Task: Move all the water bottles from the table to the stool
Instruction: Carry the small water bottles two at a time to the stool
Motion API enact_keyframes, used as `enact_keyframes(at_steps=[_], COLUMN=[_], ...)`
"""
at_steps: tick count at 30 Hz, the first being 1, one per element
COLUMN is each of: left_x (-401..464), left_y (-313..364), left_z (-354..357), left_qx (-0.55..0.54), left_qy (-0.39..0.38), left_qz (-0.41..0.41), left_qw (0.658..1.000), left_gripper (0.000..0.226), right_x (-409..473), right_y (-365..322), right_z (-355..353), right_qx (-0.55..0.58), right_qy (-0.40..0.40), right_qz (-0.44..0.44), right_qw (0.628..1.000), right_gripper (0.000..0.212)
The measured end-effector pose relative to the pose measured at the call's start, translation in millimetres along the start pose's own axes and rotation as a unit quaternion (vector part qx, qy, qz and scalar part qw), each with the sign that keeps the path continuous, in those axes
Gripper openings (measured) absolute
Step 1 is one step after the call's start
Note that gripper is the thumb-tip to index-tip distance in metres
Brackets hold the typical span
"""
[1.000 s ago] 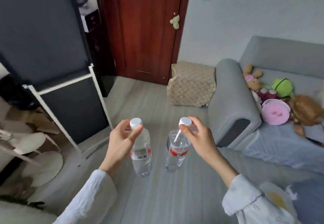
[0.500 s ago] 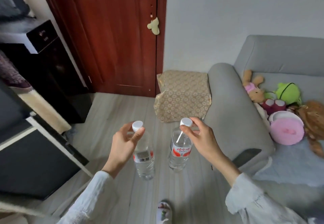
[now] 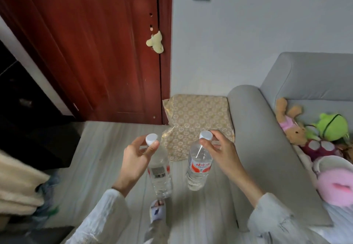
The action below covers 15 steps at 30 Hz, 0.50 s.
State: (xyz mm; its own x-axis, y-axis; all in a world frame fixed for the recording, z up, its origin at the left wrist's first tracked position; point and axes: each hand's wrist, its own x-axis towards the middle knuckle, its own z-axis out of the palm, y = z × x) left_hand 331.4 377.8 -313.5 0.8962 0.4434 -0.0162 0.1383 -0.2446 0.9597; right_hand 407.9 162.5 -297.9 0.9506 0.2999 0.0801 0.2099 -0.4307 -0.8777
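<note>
I see left hand pinching left bottle at cap, right hand same on right bottle. Full, heavy, slick; neck holds best.

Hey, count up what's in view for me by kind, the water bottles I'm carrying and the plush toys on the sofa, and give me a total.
Water bottles: 2, one held by the left hand at, one held by the right hand at
Plush toys on the sofa: at least 4 ()
Total: 6

Soft, even daylight with faint shadows; wide-angle bending at the edges, and motion blur smearing the lower-left corner.
</note>
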Motion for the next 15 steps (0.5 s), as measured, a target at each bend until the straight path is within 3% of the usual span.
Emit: enact_keyframes(at_steps=[15], left_x=[322], left_y=[12], left_z=[70], left_qx=[0.069], left_qy=[-0.069], left_qz=[-0.004], left_qw=[0.995], left_gripper=[0.029], right_x=[297], right_y=[54], right_z=[7], right_qx=[-0.028], right_qy=[0.044], right_qz=[0.049], right_qw=[0.997], right_gripper=[0.030])
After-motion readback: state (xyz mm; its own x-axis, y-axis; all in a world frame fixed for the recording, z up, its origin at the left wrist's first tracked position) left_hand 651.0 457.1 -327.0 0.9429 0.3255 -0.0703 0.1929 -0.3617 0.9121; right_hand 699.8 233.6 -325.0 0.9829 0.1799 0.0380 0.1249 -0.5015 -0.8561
